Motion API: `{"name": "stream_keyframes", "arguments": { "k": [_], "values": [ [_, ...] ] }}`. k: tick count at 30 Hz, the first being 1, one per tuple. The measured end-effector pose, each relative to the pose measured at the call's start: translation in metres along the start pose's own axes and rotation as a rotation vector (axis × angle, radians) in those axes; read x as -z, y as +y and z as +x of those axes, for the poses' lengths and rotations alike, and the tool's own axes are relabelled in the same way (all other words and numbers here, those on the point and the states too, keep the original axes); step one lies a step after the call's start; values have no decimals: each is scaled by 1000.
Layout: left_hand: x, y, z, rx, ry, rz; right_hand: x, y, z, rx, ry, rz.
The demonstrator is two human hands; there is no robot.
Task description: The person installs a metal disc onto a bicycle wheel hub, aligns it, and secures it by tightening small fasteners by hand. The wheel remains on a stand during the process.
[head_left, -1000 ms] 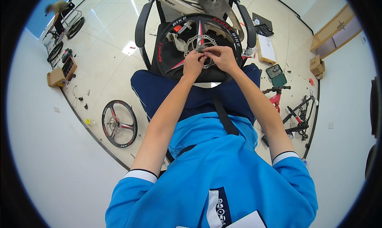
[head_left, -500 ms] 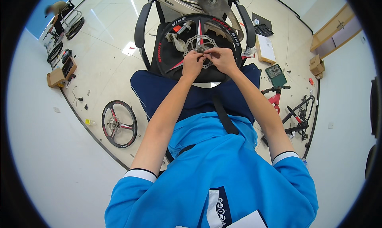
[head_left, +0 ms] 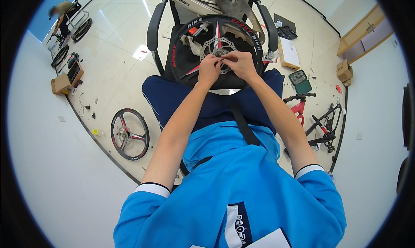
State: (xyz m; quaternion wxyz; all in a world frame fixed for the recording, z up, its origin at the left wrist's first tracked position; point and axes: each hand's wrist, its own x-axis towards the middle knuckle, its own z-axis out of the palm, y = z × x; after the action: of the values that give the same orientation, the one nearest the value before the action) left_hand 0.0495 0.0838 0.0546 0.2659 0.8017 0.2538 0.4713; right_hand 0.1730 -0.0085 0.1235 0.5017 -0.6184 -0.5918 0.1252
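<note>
A black bicycle wheel (head_left: 217, 19) with red lettering and red-and-white spokes lies on an office chair (head_left: 153, 33) in front of me. A silver brake disc (head_left: 204, 49) is fixed around its hub (head_left: 218, 53). My left hand (head_left: 209, 71) is closed in a pinch just over the near side of the disc. My right hand (head_left: 242, 66) pinches too, its fingertips meeting those of the left beside the hub. Whatever sits between the fingers is too small and too covered to name.
Metal parts and a white bicycle frame part (head_left: 194, 3) lie at the chair's back. A second wheel (head_left: 113, 135) is on the floor to the left. To the right are a red bicycle frame (head_left: 298, 109), a black one (head_left: 320, 140), a green case (head_left: 302, 87) and a box (head_left: 288, 53).
Both hands stay over the hub, with only a slight shift of the fingers. The wheel seems to have moved very little, if at all.
</note>
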Motion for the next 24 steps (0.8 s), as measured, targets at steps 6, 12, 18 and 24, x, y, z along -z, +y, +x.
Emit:
{"name": "stream_keyframes", "arguments": {
  "k": [6, 12, 18, 24],
  "values": [
    [2, 4, 1, 33, -49, 8, 1, -1, 3, -33, 61, -78],
    [0, 6, 3, 53, 15, -61, -4, -6, 4, -44, 85, -92],
    [-5, 0, 3, 23, -17, -60, -16, -1, -2, -48, 64, 146],
    [-3, 5, 4, 36, -73, -24, -14, 4, -5, -151, 22, 280]
  ]
}}
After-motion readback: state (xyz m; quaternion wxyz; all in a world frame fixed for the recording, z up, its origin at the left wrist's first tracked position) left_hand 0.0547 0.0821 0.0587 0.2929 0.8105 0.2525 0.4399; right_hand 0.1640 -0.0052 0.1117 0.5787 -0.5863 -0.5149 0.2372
